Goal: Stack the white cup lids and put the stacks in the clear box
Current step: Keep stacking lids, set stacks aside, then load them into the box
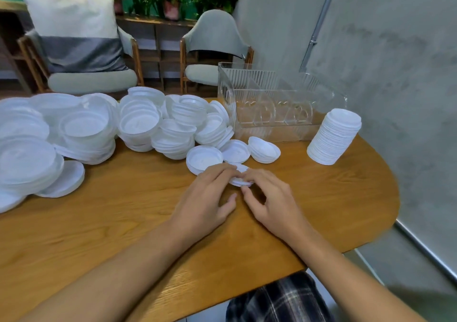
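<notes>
The worktop is an oval slab of wood-grain finish, warm brown, with a rounded right end.

Both hands meet at its centre over a small lid stack, which consists of thin white plastic discs with raised rims. The left hand grips the stack from the left, its fingers curled over the top edge. The right hand grips it from the right, its fingers bent and pinching the rim. The stack sits low, at or just above the worktop surface; contact cannot be determined.

Loose lids lie in a disordered heap across the far left and centre, some nested and some tilted. Three single lids lie just behind the hands.

The clear box stands at the far right. It is rectangular, with ribbed transparent walls and arched inner dividers. A tall stack of white lids stands just beside its right front corner, leaning slightly.
</notes>
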The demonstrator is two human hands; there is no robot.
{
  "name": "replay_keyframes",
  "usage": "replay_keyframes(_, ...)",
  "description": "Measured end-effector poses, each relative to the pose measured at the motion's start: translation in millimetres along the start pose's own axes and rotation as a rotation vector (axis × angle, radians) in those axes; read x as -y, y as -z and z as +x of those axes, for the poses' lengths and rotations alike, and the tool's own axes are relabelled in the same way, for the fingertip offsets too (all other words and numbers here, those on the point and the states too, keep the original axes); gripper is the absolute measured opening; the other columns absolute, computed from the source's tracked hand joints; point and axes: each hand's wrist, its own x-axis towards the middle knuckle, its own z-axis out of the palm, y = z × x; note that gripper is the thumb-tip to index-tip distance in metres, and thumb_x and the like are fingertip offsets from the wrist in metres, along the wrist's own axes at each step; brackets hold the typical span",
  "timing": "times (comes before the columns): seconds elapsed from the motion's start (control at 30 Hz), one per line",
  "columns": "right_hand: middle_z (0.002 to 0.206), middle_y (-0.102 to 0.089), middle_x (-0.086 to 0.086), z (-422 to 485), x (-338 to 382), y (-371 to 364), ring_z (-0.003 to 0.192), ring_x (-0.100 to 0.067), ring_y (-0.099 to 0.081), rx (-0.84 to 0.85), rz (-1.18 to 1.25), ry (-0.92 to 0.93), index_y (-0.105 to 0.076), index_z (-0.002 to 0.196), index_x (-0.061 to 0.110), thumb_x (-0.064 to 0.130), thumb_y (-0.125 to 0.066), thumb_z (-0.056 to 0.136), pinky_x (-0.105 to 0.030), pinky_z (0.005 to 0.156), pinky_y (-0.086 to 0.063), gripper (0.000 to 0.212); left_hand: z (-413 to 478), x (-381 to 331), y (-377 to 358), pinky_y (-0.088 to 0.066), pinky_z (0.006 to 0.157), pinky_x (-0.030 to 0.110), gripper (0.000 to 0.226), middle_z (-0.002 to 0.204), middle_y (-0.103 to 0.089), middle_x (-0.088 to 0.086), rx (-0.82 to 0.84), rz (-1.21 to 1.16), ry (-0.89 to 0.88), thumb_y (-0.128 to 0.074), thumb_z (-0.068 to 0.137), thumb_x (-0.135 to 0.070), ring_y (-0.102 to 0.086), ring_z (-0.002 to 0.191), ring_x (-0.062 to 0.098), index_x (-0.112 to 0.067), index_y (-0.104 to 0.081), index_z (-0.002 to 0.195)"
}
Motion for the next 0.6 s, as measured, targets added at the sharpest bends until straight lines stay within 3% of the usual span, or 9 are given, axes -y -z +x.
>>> replay_keyframes(0.27,0.118,-0.065,0.002,1.6,10.0,5.3,0.112,-0.013,-0.063,-0.064,0.086,0.033,-0.065,0.126,0.009,0.02,-0.062,0.105,-0.035,0.095,-0.053,0.024,-3.0,-2.3,11.9,-0.048,0.09,0.019,0.026,0.108,-0.07,-0.006,-0.122,-0.095,0.056,-0.073,0.094,-0.005,-0.064,0.1,0.007,-0.014,-0.069,0.119)
replay_keyframes(0.43,0.134,-0.059,0.007,3.3,9.8,5.0,0.125,-0.011,-0.06,-0.032,0.166,-0.091,-0.051,0.145,0.017,0.034,-0.079,0.093,-0.036,0.101,-0.053,0.062,0.0,-12.3,16.4,-0.054,0.085,0.014,0.033,0.104,-0.072,-0.014,-0.169,-0.338,0.262,-0.076,0.095,-0.01,-0.071,0.096,0.002,-0.021,-0.069,0.125)
replay_keyframes(0.6,0.141,-0.054,0.011,2.6,10.1,6.8,0.131,-0.006,-0.054,-0.016,0.178,-0.087,-0.045,0.146,0.027,0.042,-0.088,0.08,-0.019,0.104,-0.045,0.081,0.3,-23.7,15.3,-0.051,0.066,0.011,0.041,0.102,-0.069,-0.006,-0.136,-0.549,0.456,-0.074,0.097,-0.015,-0.075,0.075,0.003,-0.026,-0.061,0.134)
